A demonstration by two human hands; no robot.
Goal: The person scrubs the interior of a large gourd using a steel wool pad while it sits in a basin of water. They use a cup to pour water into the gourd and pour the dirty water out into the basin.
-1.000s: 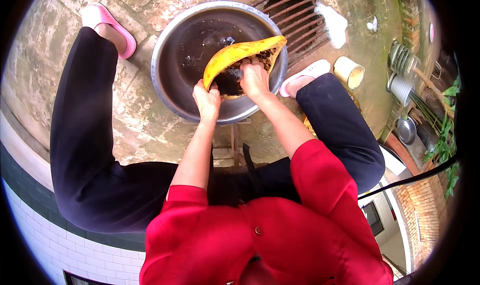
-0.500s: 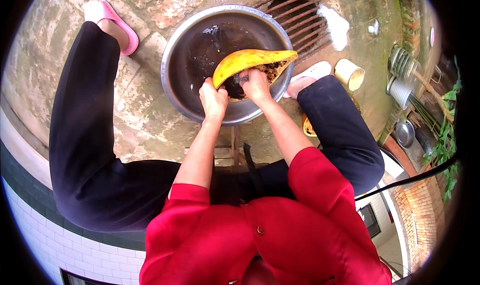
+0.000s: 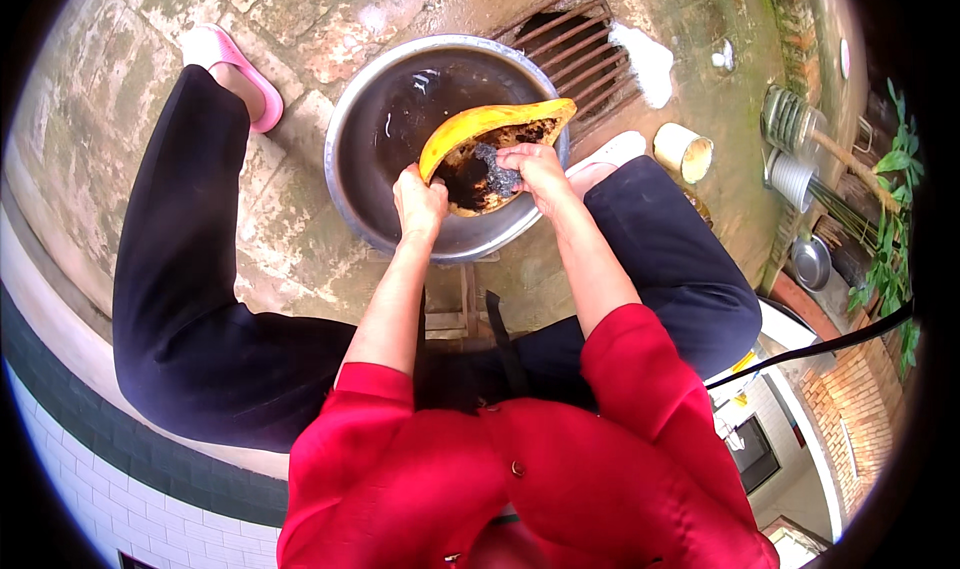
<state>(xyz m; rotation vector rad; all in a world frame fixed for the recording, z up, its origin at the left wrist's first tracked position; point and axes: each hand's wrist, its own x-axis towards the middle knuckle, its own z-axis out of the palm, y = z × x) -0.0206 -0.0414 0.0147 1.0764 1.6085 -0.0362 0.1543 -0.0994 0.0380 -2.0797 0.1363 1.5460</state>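
Observation:
Over a metal basin of dark water, a yellow half gourd shell is held tilted, its hollow facing me. The inside is patchy black and brown, and its narrow end points right. My left hand is closed around the shell's near-left rim. In my right hand is a grey wire scouring pad, pinched in the fingers and set against the blackened inside. The fingertips of my left hand are partly hidden behind the rim.
Beyond the basin lies a rusty drain grate with white foam beside it. A pale cup lies near my right foot. Farther right are a metal pot and green leaves. A wooden support shows below the basin.
My right hand has drawn rightward out of the shell's hollow, bringing the scouring pad into clearer sight. The shell shows more of its inside. My left hand keeps its hold.

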